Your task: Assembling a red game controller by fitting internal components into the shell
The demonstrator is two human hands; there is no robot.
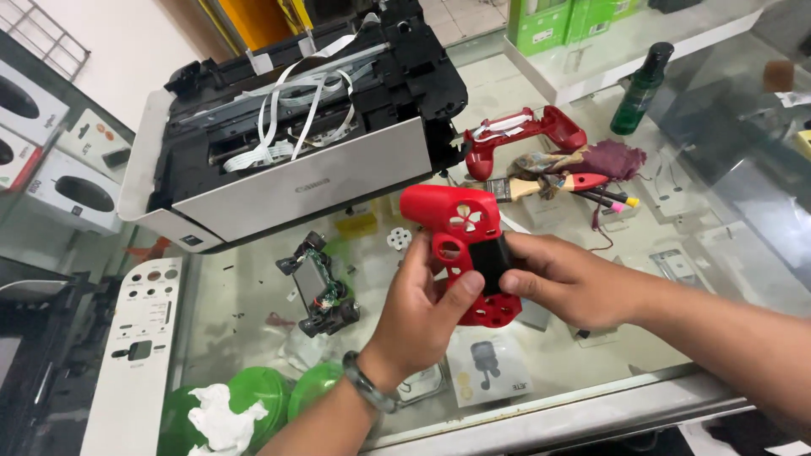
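Nearest the viewer, the left hand [420, 300], a bracelet on its wrist, cradles a red controller front shell [465, 250] from below, its thumb pressed on the shell's face and its other fingers curled behind. The right hand [564, 281] meets the shell from the right, thumb and fingers pinching its dark centre panel, a grip that appears to steady the part for inspection. The shell hangs just above the glass counter [591, 371]. Left of the shell lies the exposed controller circuit assembly [321, 287], seemingly set aside within reach. Beyond the shell rests a red rear shell [524, 135], with a brush [549, 184] and a cloth [612, 158] beside it. Behind and left of the shell stands an opened printer [296, 127], ribbon cables exposed. Farther right stands a green bottle [642, 89].
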